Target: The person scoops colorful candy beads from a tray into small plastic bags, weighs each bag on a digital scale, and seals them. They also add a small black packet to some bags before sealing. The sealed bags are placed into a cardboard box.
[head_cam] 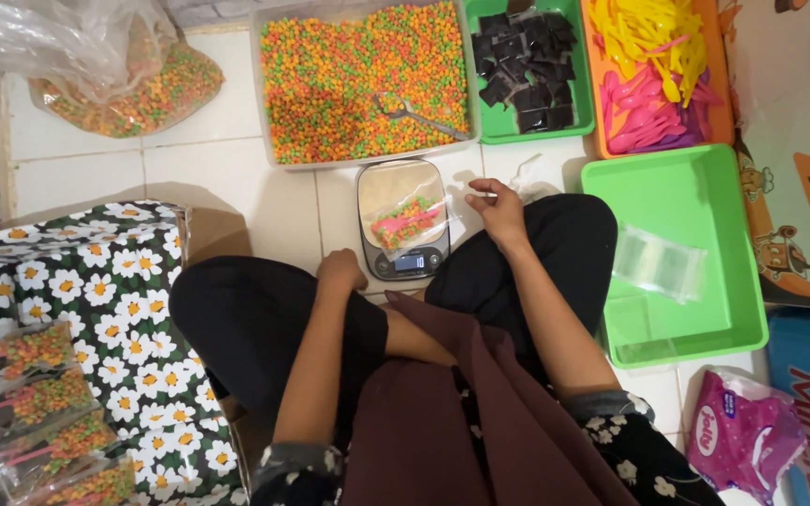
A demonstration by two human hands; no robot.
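At near left, filled clear packets are laid on a flowered cloth. The left hand, clenched and empty, is rested beside the scale, on which a small bag of coloured pellets is placed. The right hand, loosely curled, holds nothing. A pink pouch is seen near right.
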